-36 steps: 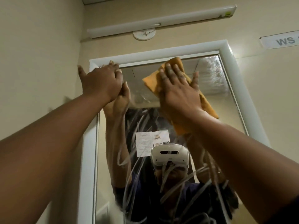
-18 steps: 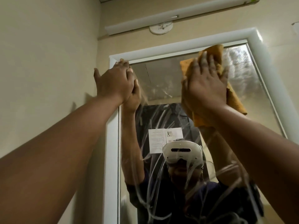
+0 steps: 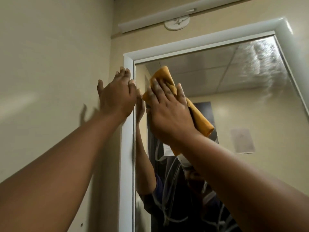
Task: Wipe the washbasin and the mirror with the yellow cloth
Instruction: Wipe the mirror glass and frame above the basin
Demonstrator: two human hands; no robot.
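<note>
1. No text, label, brand, number or sign can be read anywhere in the view.
2. A pale rectangular paper sheet (image 3: 242, 140) shows in the reflection of the white-framed wall mirror (image 3: 250, 101), on the right; whatever is printed on it is too faint and blurred to make out.
3. A second white paper sheet (image 3: 167, 150) appears in the reflection just below the hand-held yellow cloth (image 3: 163, 76); its print is too small to read.

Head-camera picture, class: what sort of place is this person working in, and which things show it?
Probably a washroom in an office or other institution. A white-framed wall mirror is being wiped with a yellow cloth, a tube light is mounted above it, and ceiling panels show in the reflection.
</note>
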